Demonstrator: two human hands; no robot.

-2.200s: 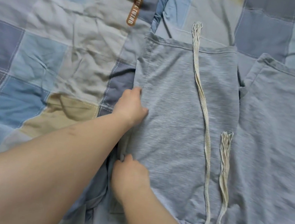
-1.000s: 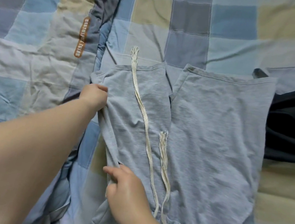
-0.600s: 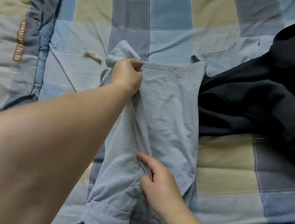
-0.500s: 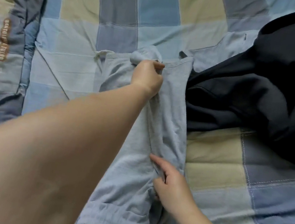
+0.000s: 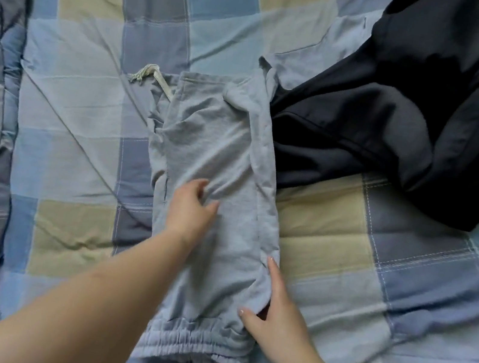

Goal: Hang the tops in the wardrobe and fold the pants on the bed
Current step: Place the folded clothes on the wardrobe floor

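We see the light grey jersey pants (image 5: 219, 159), folded lengthwise into a narrow strip, lying on the blue, grey and beige checked quilt (image 5: 333, 238). Our left hand (image 5: 192, 208) rests on their middle with relaxed fingers; our right hand (image 5: 276, 311) touches their right edge, fingers straight. A dark navy garment (image 5: 417, 116) lies just beside them.
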